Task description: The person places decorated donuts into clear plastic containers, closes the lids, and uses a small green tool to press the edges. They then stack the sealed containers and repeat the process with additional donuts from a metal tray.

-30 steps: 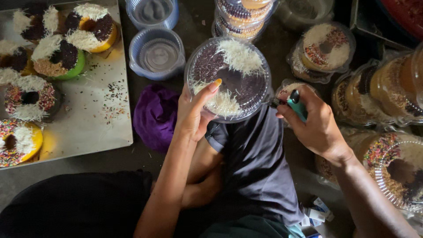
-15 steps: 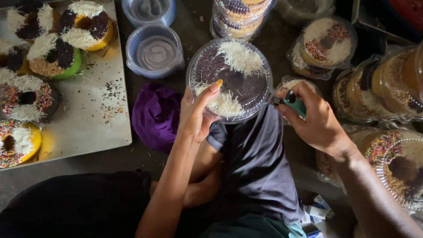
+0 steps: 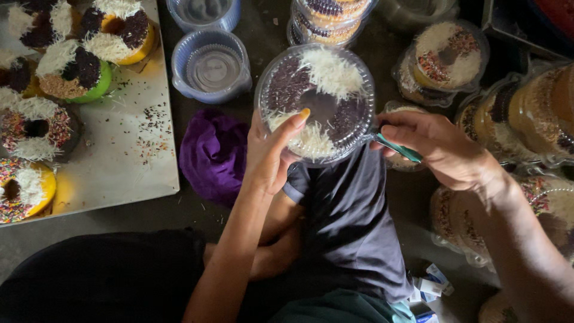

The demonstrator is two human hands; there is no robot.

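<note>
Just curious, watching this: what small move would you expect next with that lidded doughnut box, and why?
Probably pressing the teal tool against the clear box rim to fasten the lid: the right hand holds it at the edge while the left hand steadies the box.

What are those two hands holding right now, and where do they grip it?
The left hand holds a round clear container of topped doughnut by its lower left rim, thumb on the lid. The right hand pinches a small teal tool at the container's right edge.
</note>
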